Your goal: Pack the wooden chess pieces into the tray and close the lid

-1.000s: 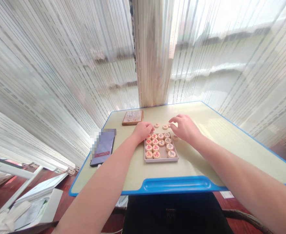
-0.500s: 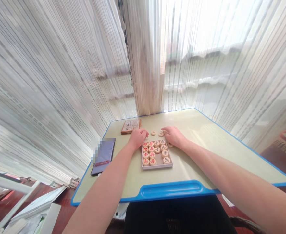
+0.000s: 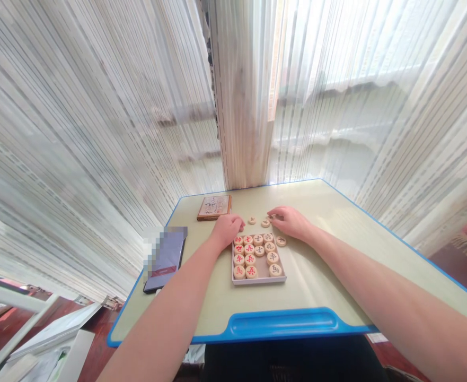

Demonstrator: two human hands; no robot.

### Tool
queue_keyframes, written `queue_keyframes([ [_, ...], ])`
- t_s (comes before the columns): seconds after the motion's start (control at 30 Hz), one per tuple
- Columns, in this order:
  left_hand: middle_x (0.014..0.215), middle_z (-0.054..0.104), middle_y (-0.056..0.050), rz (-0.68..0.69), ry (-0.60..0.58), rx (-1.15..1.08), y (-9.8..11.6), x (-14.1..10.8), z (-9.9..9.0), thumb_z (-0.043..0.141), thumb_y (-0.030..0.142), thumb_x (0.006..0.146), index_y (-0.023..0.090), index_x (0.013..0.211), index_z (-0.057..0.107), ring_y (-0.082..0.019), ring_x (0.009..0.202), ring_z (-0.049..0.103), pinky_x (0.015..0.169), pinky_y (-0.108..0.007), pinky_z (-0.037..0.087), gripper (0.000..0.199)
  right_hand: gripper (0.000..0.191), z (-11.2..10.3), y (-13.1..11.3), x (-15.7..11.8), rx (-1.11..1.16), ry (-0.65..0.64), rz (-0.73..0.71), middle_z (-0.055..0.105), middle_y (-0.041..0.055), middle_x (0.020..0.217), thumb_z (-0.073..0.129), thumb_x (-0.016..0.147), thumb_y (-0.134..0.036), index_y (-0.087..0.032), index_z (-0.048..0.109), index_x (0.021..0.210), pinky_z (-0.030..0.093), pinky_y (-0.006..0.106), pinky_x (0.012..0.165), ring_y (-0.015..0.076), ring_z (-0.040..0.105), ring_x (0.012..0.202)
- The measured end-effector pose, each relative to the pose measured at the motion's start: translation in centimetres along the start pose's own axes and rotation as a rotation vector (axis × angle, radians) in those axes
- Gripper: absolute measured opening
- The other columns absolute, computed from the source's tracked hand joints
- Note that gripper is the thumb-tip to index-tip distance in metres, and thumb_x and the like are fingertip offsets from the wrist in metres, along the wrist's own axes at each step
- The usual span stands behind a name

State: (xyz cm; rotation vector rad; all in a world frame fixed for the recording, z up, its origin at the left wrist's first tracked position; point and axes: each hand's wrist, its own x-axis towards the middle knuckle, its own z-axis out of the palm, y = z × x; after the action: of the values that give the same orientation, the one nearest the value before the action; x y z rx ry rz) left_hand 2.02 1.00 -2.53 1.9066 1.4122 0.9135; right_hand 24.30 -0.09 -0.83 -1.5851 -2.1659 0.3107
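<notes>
A shallow white box (image 3: 259, 283) holds rows of round Chinese chess pieces, with red characters on the left and dark ones on the right; bare floor shows in its lower middle. My left hand (image 3: 227, 230) rests at the box's far left corner, fingers curled in; whatever lies inside them is hidden. Beyond the far right corner, my right hand (image 3: 292, 223) has thumb and fingertips around a loose Chinese chess piece (image 3: 272, 216), partly covered. Another piece (image 3: 265, 223) lies by the thumb, one piece (image 3: 252, 220) sits between the hands, and a further piece (image 3: 281, 241) lies right of the box.
A flat box with a printed lid (image 3: 214, 206) lies at the table's far left. Nearer, a dark-framed tablet or phone (image 3: 168, 260) lies by the left edge. The pale table (image 3: 356, 254) has a blue rim and a blue trough (image 3: 283, 321) in front. Striped curtains (image 3: 138, 106) hang behind.
My right hand has shifted slightly right, and the piece right of the box shows more fully. My left hand stays by the box corner. The view has tilted a little.
</notes>
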Motion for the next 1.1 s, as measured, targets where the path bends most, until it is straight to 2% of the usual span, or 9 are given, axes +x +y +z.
queue_keyframes([
  [0.17, 0.060, 0.065, -0.001, -0.025, -0.018, 0.018, -0.3, 0.2, 0.3, 0.040, 0.022, 0.072, 0.016, 0.065, 0.064, -0.013, 0.061, 0.058, 0.064, -0.026, 0.045, 0.026, 0.028, -0.8, 0.8, 0.0, -0.028, -0.024, -0.020, 0.069, 0.0064, 0.102, 0.052, 0.080, -0.026, -0.017, 0.071, 0.098, 0.047, 0.025, 0.078, 0.0178, 0.063, 0.085],
  [0.37, 0.063, 0.064, -0.002, -0.053, -0.043, -0.052, -0.2, -0.2, 0.0, 0.039, 0.021, 0.072, 0.016, 0.068, 0.064, -0.013, 0.063, 0.058, 0.065, -0.025, 0.046, 0.026, 0.027, -0.2, 1.6, 0.8, -0.026, 0.082, 0.073, 0.069, 0.0056, 0.097, 0.050, 0.079, -0.019, -0.018, 0.072, 0.095, 0.045, 0.024, 0.078, 0.0173, 0.062, 0.084],
  [0.47, 0.061, 0.063, -0.001, -0.071, -0.060, -0.069, -0.3, -0.2, -0.1, 0.039, 0.020, 0.071, 0.016, 0.067, 0.064, -0.012, 0.061, 0.057, 0.063, -0.024, 0.046, 0.026, 0.027, 0.1, 1.7, 1.0, 0.002, 0.095, 0.103, 0.070, 0.0065, 0.095, 0.051, 0.078, -0.018, -0.017, 0.072, 0.095, 0.044, 0.024, 0.079, 0.0178, 0.062, 0.083],
  [0.7, 0.056, 0.060, -0.001, -0.123, 0.009, -0.137, -0.1, 0.1, -0.3, 0.041, 0.020, 0.069, 0.014, 0.065, 0.063, -0.010, 0.054, 0.053, 0.058, -0.023, 0.045, 0.024, 0.028, 0.3, 1.4, 0.8, 0.006, 0.063, 0.039, 0.068, 0.0094, 0.098, 0.053, 0.082, -0.029, -0.015, 0.070, 0.099, 0.041, 0.028, 0.086, 0.0211, 0.059, 0.093],
  [0.83, 0.054, 0.059, -0.001, -0.141, 0.039, -0.226, 0.0, 0.1, -0.3, 0.040, 0.018, 0.068, 0.013, 0.063, 0.062, -0.010, 0.052, 0.052, 0.055, -0.022, 0.043, 0.023, 0.032, 0.4, 1.7, 0.6, -0.008, 0.055, 0.032, 0.067, 0.0087, 0.100, 0.050, 0.083, -0.028, -0.014, 0.067, 0.106, 0.043, 0.027, 0.082, 0.0194, 0.060, 0.092],
  [0.93, 0.053, 0.058, -0.001, -0.173, 0.064, -0.278, 0.1, 0.2, -0.3, 0.040, 0.016, 0.068, 0.013, 0.061, 0.061, -0.009, 0.049, 0.050, 0.051, -0.021, 0.041, 0.022, 0.036, 0.3, 1.8, 0.6, 0.090, 0.081, 0.060, 0.067, 0.0077, 0.099, 0.049, 0.083, -0.027, -0.015, 0.062, 0.113, 0.045, 0.027, 0.080, 0.0181, 0.061, 0.087],
  [0.97, 0.053, 0.058, -0.001, -0.180, 0.068, -0.286, 0.2, 0.3, -0.3, 0.040, 0.016, 0.068, 0.013, 0.061, 0.061, -0.009, 0.049, 0.050, 0.051, -0.021, 0.041, 0.022, 0.032, 0.2, 1.9, 0.7, 0.102, 0.091, 0.051, 0.067, 0.0079, 0.097, 0.047, 0.083, -0.028, -0.015, 0.064, 0.108, 0.045, 0.028, 0.080, 0.0186, 0.061, 0.086],
  [1.03, 0.054, 0.058, -0.001, -0.194, 0.073, -0.300, 0.2, 0.4, -0.3, 0.040, 0.014, 0.069, 0.012, 0.061, 0.060, -0.008, 0.048, 0.050, 0.050, -0.020, 0.041, 0.022, 0.027, 0.2, 2.0, 1.0, 0.099, 0.138, 0.027, 0.066, 0.0086, 0.087, 0.042, 0.086, -0.029, -0.017, 0.066, 0.085, 0.045, 0.031, 0.082, 0.0210, 0.059, 0.087],
  [1.1, 0.054, 0.058, -0.001, -0.210, 0.061, -0.315, 0.2, 0.5, -0.3, 0.039, 0.013, 0.070, 0.012, 0.062, 0.060, -0.008, 0.048, 0.050, 0.050, -0.020, 0.041, 0.023, 0.033, 0.1, 2.4, 1.3, 0.116, 0.182, 0.027, 0.064, 0.0094, 0.078, 0.033, 0.088, -0.027, -0.020, 0.058, 0.067, 0.043, 0.035, 0.085, 0.0231, 0.058, 0.088],
])
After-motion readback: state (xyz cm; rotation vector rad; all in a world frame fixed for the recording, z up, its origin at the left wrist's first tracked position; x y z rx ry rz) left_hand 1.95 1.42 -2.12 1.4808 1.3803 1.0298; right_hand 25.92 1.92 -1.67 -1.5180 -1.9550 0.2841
